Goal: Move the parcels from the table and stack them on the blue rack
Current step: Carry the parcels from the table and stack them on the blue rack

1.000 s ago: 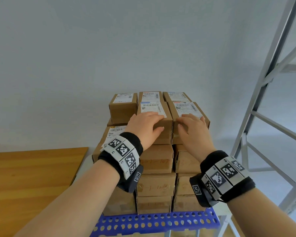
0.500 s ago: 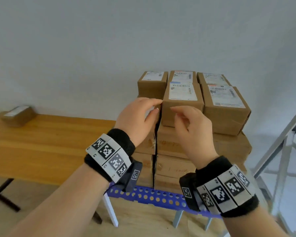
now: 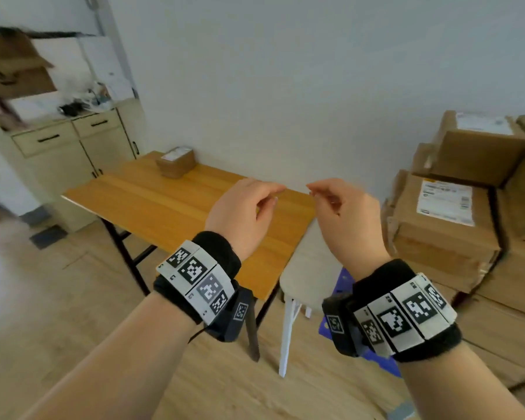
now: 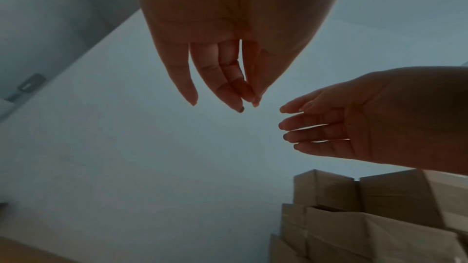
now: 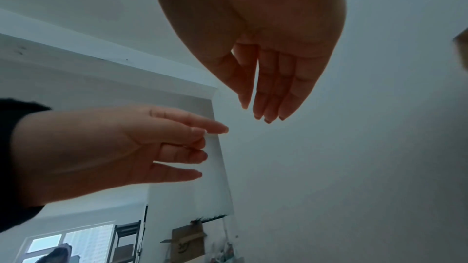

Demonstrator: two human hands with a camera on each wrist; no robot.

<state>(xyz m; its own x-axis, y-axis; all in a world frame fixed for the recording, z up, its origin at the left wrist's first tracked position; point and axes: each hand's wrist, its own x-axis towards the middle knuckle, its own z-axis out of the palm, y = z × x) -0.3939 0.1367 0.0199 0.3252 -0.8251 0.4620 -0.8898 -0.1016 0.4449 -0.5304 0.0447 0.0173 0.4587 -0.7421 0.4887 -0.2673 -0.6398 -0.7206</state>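
One brown parcel (image 3: 174, 162) with a white label lies on the far end of the wooden table (image 3: 152, 204). A tall stack of cardboard parcels (image 3: 455, 225) stands at the right on the blue rack (image 3: 343, 283), of which only a perforated corner shows. My left hand (image 3: 256, 204) and right hand (image 3: 331, 201) hover empty in the air over the table's near right corner, fingers loosely extended. The left wrist view shows the left hand (image 4: 222, 95) with straight relaxed fingers and the stacked parcels (image 4: 367, 217) below right. In the right wrist view the right hand (image 5: 260, 107) holds nothing.
A white stool (image 3: 303, 280) stands between the table and the rack. A cream cabinet (image 3: 70, 159) with clutter on top stands at the far left, with an open cardboard box (image 3: 15, 65) above it. The floor (image 3: 43, 298) is wood.
Both hands have come off the top parcels of the stack and moved left, empty. The view has swung left from the stack to the table.
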